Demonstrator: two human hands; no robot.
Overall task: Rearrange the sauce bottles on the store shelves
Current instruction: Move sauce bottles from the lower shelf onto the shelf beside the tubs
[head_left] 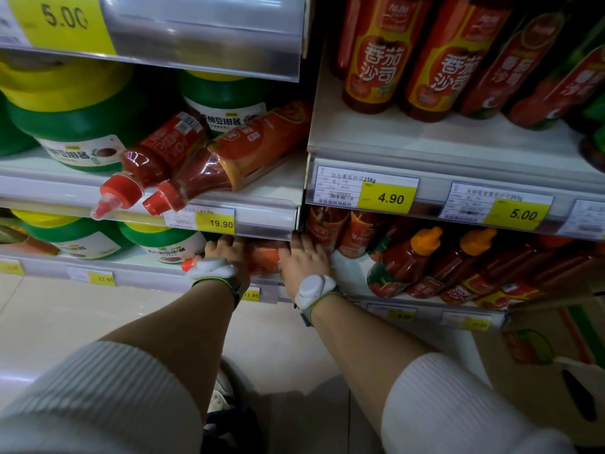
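Left hand (226,253) and right hand (304,257) flank red plastic sauce bottle (263,257) lying on lower shelf (147,273); fingertips hidden under shelf edge, grip unclear.

Green tubs (75,126) with yellow lids stand on the left side, one row above another (82,237). Yellow price tags sit in the clear rail strips: 5.00 (64,19) at top left, 19.90 (217,221), 4.90 (388,197) and another 5.00 (520,213) to the right, 22.90 (104,278) lower down. A cardboard box (540,345) printed with red and green rests at lower right on the pale tiled floor (49,319).
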